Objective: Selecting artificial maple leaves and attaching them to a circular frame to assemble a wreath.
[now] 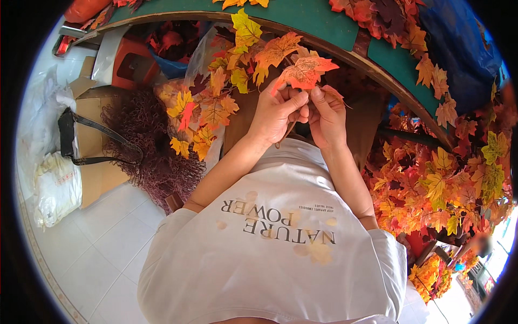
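Both hands meet in front of my chest, just below the edge of the green table. An orange-red artificial maple leaf [306, 73] stands above my fingertips. My left hand [274, 114] is closed, its thumb and curled fingers pinching at the base of that leaf. Thumb against forefinger, my right hand [330, 120] pinches right beside it, at the leaf's stem; the exact joint is hidden by the fingers. Part of another orange leaf [333, 93] peeks out behind the right fingers. A thin brown stem [286, 132] hangs between the hands. To the left dangles a spray of yellow and orange maple leaves [216, 112].
The curved table [302, 19] arches overhead. Left are an orange-red stool [137, 62], a cardboard box [97, 121] with a black strap, plastic bags [58, 186] and a heap of dark purple wiry stems [156, 143]. A large pile of autumn leaves [431, 183] crowds the right side.
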The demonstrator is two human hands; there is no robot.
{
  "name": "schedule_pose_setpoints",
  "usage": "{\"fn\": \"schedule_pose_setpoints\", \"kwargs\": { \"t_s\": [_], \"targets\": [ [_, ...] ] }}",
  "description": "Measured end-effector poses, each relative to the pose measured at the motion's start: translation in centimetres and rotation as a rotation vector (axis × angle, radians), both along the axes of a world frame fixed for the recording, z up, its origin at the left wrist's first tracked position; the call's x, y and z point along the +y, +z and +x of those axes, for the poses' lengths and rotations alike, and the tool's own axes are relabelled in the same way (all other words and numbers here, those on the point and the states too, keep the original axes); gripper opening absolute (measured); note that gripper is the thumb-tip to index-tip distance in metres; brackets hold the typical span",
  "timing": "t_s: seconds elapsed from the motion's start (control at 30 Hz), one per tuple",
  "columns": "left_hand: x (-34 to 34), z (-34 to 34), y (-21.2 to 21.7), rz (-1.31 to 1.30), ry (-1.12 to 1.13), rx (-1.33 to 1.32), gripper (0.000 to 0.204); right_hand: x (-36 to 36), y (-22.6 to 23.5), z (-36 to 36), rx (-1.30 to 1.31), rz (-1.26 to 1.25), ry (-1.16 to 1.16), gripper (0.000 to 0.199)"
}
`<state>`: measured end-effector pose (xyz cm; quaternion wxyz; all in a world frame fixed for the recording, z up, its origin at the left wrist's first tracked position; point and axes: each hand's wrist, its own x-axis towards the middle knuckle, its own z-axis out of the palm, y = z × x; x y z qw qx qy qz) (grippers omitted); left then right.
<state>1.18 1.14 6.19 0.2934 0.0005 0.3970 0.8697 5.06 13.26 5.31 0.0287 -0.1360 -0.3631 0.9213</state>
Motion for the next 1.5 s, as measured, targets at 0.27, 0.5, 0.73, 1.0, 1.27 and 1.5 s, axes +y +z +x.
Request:
{"fn": "schedule_pose_setpoints", "kwargs": {
  "t_s": [0.27, 0.5, 0.73, 1.0, 1.27, 1.5],
  "targets": [
    [1.3, -0.3, -0.8, 0.106, 0.042, 0.041, 0.036, 1.4, -2.2, -0.1, 0.025, 0.412, 0.049, 0.012],
    [0.1, 0.4, -5.3, -0.053, 0.193, 0.081, 0.023, -0.1, -1.8, 0.5, 0.109, 0.371, 0.097, 0.008],
    [1.7, 1.5, -1.8, -0.041, 0.225, 0.143, 0.021, -1.2, -0.7, 0.6, -0.031, 0.454, -0.103, 0.013],
    [1.4, 1.2, -3.6, 0.016, 0.278, 0.233, 0.026, -0.4, -1.7, 0.6, -0.109, 0.175, 0.02, 0.012],
    [1.0, 0.0, -3.3, -0.119, 0.227, 0.147, 0.02, -0.1, -3.4, -1.0, -0.072, 0.317, 0.059, 0.012],
    [0.2, 0.2, -5.6, -0.27, 0.227, 0.157, 0.023, 6.0, 7.3, -4.6, 0.218, 1.82, 0.755, 0.024]
  ]
}}
